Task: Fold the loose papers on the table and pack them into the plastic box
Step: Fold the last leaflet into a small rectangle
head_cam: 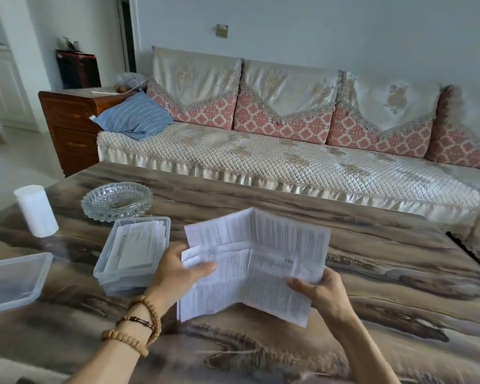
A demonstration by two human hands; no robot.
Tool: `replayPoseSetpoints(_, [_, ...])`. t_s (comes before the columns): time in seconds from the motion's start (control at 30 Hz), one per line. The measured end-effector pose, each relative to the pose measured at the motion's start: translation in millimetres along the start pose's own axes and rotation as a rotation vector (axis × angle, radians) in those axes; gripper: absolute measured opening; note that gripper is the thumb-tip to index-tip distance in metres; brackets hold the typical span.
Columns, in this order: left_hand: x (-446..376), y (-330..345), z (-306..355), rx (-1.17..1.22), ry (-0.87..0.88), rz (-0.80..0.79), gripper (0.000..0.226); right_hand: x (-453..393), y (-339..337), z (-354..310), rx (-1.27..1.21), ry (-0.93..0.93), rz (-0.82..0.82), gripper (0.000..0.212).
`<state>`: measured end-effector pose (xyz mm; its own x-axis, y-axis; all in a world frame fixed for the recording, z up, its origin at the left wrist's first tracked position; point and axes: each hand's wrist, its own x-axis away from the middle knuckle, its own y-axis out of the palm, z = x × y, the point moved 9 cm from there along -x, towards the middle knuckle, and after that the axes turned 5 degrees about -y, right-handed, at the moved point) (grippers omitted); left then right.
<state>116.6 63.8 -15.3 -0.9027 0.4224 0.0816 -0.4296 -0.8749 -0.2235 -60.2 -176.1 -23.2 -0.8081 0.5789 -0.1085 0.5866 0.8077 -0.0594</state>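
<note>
A large creased printed paper [263, 259] is held up open above the table, with fold lines across it. My left hand [178, 273] grips its left edge, thumb on top. My right hand [319, 286] pinches its lower right edge. To the left of the paper a clear plastic box [130, 275] stands on the table, with several folded papers [139, 245] lying inside it. The part of the table under the paper is hidden.
A clear plastic lid [11, 281] lies at the left edge. A white cylinder container [36, 210] and a glass ashtray [117, 199] stand behind the box. The marbled table [385, 286] stretches right; a sofa [288, 162] stands beyond its far edge.
</note>
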Motion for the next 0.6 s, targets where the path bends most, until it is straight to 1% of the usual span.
replayPoseSetpoints(0.03, [-1,5,-12,-0.019,-0.053,-0.009,0.028,0,1,1,0.002,-0.001,-0.001,0.042])
replayPoseSetpoints(0.1, [1,14,-31,-0.037,-0.146,-0.017,0.030,-2,2,2,0.005,-0.017,0.000,0.036])
replayPoseSetpoints(0.17, [1,22,-38,-0.002,-0.155,0.002,0.024,-3,3,2,0.023,-0.040,0.000,0.026])
replayPoseSetpoints(0.23, [1,23,-36,0.018,-0.140,0.053,0.023,-4,1,-1,0.015,-0.069,0.021,0.021])
replayPoseSetpoints(0.3, [-3,24,-30,0.050,-0.107,0.061,0.025,-6,-5,-6,-0.028,-0.089,0.045,0.027])
replayPoseSetpoints(0.43, [-7,37,-26,0.057,-0.077,-0.084,0.024,-9,-17,3,-0.127,-0.051,0.025,0.046])
replayPoseSetpoints(0.5, [-12,44,-34,0.066,-0.102,-0.111,0.028,-10,-18,14,-0.147,-0.006,0.004,0.055])
replayPoseSetpoints(0.53, [-14,47,-37,0.076,-0.120,-0.118,0.030,-11,-18,17,-0.144,0.005,-0.003,0.058])
replayPoseSetpoints(0.6, [-21,54,-40,0.073,-0.130,-0.123,0.037,-13,-21,19,-0.139,0.004,-0.004,0.055])
